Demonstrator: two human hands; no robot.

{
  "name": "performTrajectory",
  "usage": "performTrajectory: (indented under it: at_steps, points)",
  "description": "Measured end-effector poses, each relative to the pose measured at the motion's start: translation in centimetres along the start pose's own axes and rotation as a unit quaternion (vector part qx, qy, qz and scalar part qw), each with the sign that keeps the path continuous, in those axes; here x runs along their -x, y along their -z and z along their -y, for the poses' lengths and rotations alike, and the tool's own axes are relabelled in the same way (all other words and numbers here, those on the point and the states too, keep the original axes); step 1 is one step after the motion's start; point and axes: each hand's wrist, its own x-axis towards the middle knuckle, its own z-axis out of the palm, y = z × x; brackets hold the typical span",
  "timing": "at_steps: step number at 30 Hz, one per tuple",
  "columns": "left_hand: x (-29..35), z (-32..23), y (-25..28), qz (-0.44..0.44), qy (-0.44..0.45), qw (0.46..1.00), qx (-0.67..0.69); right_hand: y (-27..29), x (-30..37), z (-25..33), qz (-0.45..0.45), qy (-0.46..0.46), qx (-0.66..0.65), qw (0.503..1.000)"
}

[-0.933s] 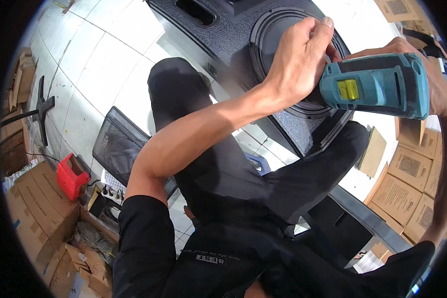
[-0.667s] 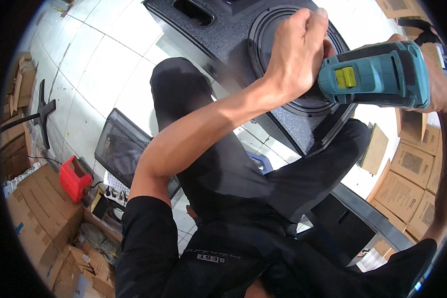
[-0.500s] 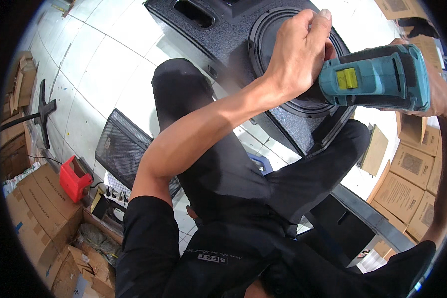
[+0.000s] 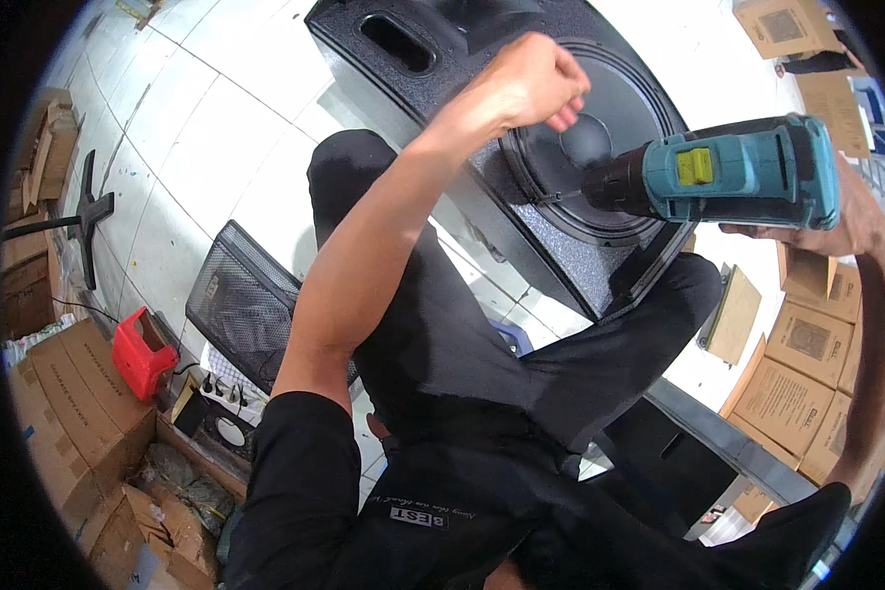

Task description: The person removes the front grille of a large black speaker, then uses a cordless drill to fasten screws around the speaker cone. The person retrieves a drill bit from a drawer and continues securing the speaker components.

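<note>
My right hand (image 4: 841, 221) grips a teal and black cordless drill (image 4: 747, 172) with a yellow switch on top. The drill lies level, and its bit points left to the near left rim of the round black speaker driver (image 4: 634, 108). That driver sits in a black textured speaker cabinet (image 4: 600, 265) in front of my knees. Over the driver's left side hovers my left hand (image 4: 539, 84), its fingers curled together; whatever they may hold is hidden. An oval handle opening (image 4: 398, 44) shows in the cabinet's far left part.
Cardboard boxes (image 4: 792, 393) are stacked at right, and more cartons (image 4: 79, 393) stand at lower left. Left of my legs are a black mesh chair back (image 4: 241, 300), a red plastic piece (image 4: 143, 354) and a power strip (image 4: 231, 388). A black stand base (image 4: 90, 218) rests on white tiles.
My left hand has moved left, away from the drill's front end, uncovering the driver's centre and the bit. The drill has shifted slightly down in view, still in my right hand.
</note>
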Motion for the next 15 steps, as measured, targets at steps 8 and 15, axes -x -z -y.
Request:
performTrajectory:
  at_steps: [8, 15]
  points:
    - [1.4, 1.4, 1.8, 0.200, 0.005, 0.959, -0.203, -0.8, 1.2, 2.1, -0.042, 0.020, -0.033, 0.998]
    - [3.0, 2.3, 0.2, 0.283, -0.029, 0.903, -0.320, -0.7, 3.6, 1.7, -0.047, 0.003, -0.062, 0.997]
